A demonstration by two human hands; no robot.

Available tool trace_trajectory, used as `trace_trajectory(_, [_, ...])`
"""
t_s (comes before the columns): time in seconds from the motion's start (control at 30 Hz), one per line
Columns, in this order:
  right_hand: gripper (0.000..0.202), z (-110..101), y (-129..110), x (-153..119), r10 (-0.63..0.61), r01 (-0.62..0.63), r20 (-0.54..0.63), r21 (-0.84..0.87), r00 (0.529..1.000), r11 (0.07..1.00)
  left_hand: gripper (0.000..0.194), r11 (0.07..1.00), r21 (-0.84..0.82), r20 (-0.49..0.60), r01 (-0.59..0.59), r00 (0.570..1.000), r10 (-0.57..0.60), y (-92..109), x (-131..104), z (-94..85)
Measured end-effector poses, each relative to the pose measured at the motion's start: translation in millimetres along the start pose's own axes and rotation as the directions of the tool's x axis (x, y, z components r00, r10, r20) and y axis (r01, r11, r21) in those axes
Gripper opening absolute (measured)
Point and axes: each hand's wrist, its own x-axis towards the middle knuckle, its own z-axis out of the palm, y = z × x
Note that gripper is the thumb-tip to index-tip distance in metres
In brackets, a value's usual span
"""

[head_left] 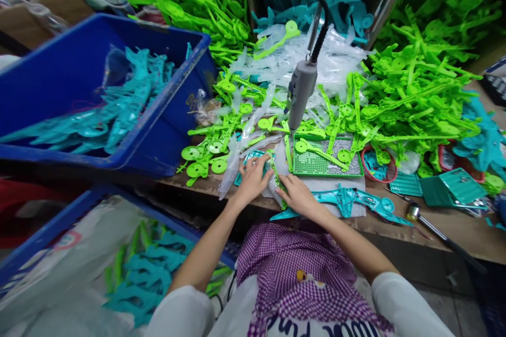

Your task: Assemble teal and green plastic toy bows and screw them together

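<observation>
My left hand (253, 178) and my right hand (295, 192) both hold a slim clear and green plastic part (273, 179) at the bench's front edge. The fingers of my left hand press on its upper end; those of my right hand lie at its lower right side. A small teal tray (242, 168) is partly hidden behind my left hand. Just right of my right hand lies a long teal part (348, 199) with thin wires. A grey electric screwdriver (302, 92) hangs above, and below it sits a green tray of screws (328, 156) with green pieces across it.
Piles of green parts (419, 89) and clear parts (328, 58) cover the back of the bench. A blue bin (166, 110) with teal parts stands left. At the right are a red-rimmed basket (379, 164), a teal box (453, 188) and a hammer (435, 229).
</observation>
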Motion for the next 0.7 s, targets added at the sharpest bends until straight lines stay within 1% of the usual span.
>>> trace_trajectory(0.1, [0.045,-4.0,1.4,-15.0,-0.047,0.047,-0.100,-0.004,0.994,0.999,0.038,1.000,-0.023,-0.087,-0.003,0.996,0.001,0.0,-7.3,-4.8])
trace_trajectory(0.17, [0.043,-9.3,8.8,-36.0,-0.086,0.090,-0.180,0.014,0.980,0.996,0.035,0.999,-0.039,-0.131,-0.017,0.991,0.011,-1.3,-16.5,-6.4])
trace_trajectory(0.23, [0.041,-13.8,19.7,-64.0,-0.097,0.109,-0.247,0.036,0.964,0.993,0.034,0.998,-0.061,-0.188,-0.021,0.982,0.009,-3.8,-28.4,-5.5])
trace_trajectory(0.33, [0.038,-13.9,33.8,-106.5,-0.057,0.084,-0.330,0.071,0.942,0.994,0.032,0.993,-0.116,-0.294,-0.027,0.956,-0.009,-6.4,-50.1,-0.3])
trace_trajectory(0.43, [0.035,-5.8,37.5,-135.0,-0.037,0.084,-0.374,0.111,0.927,0.990,0.030,0.984,-0.179,-0.403,-0.009,0.913,-0.065,-3.8,-76.2,7.3])
trace_trajectory(0.53, [0.032,6.0,34.7,-151.4,-0.035,0.098,-0.424,0.128,0.905,0.987,0.031,0.971,-0.227,-0.492,0.076,0.851,-0.182,-3.0,-108.4,18.0])
trace_trajectory(0.6, [0.031,15.7,34.1,-162.6,-0.005,0.084,-0.467,0.149,0.884,0.985,0.033,0.955,-0.252,-0.510,0.157,0.818,-0.268,-10.1,-133.3,29.4])
trace_trajectory(0.67, [0.030,28.6,35.7,-176.5,0.050,0.045,-0.491,0.179,0.870,0.983,0.034,0.929,-0.276,-0.472,0.244,0.808,-0.353,-24.0,-158.5,45.5])
trace_trajectory(0.7, [0.030,36.5,36.8,-184.1,0.081,0.018,-0.490,0.194,0.868,0.981,0.035,0.909,-0.289,-0.427,0.300,0.810,-0.402,-32.1,-170.2,55.1])
